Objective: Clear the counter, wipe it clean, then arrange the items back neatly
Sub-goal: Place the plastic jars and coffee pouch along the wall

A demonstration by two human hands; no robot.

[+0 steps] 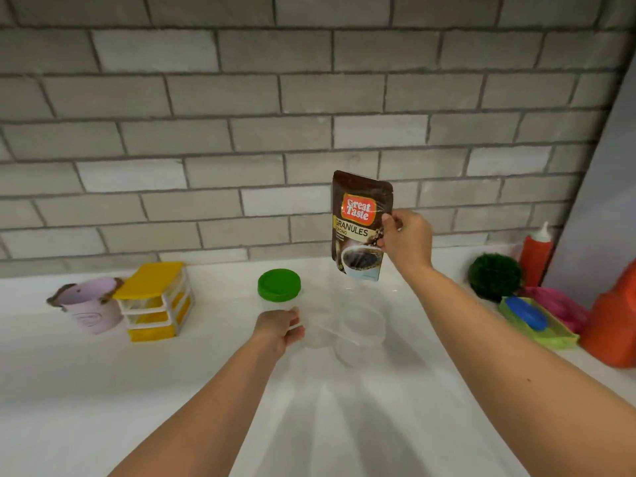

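Note:
My right hand (406, 241) pinches the right edge of a brown coffee granules pouch (359, 225) and holds it upright just above the white counter (103, 390), near the brick wall. My left hand (280, 330) grips the lower part of a clear jar with a green lid (279, 285), which stands on the counter. Right of that hand lie clear plastic containers (358, 327), hard to make out against the white surface.
At the left stand a pink tin pot (87, 304) and a small yellow drawer unit (155, 301). At the right are a green ball plant (495, 277), a red squeeze bottle (537, 253), a green tray (550, 339) with a blue item, a pink cloth (557, 301) and an orange jug (616, 325).

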